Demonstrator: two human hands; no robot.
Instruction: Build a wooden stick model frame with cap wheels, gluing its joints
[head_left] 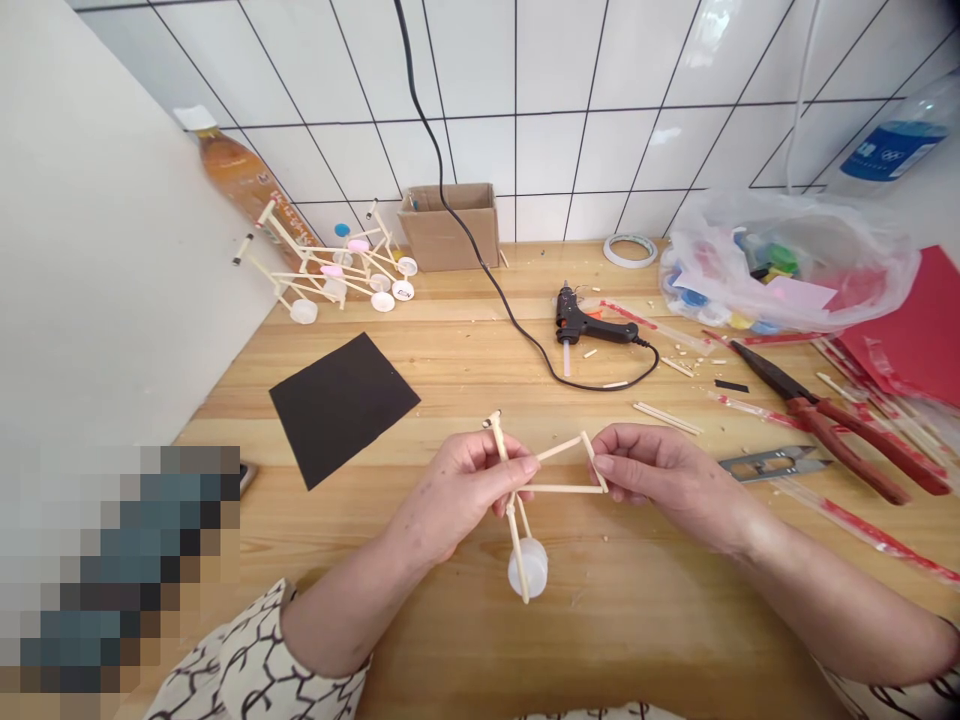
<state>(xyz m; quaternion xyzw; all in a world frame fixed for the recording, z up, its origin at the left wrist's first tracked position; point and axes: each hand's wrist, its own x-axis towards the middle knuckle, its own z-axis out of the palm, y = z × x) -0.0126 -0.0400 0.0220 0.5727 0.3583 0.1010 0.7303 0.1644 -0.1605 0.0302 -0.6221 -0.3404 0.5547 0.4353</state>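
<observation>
Between my hands is a small stick frame (559, 489), made of thin wooden sticks, shaped like part of a model tricycle. A white bottle-cap wheel (528, 569) sits at its lower end, and a short crossbar with a dark tip tops the upright stick. My left hand (480, 480) is closed on the frame near the upright, thumb and fingers pinching the joint. My right hand (652, 465) pinches the short stick at the frame's far right end. The frame is held above the table, and the fingertips behind it are partly hidden.
Finished-looking stick tricycles (330, 275) stand at the back left by a drink bottle (240, 170). A black card (345, 405) lies left. A glue gun (596, 325) with its cord, a bag of caps (787, 270), pliers (832, 420) and thread snips (772, 463) lie right.
</observation>
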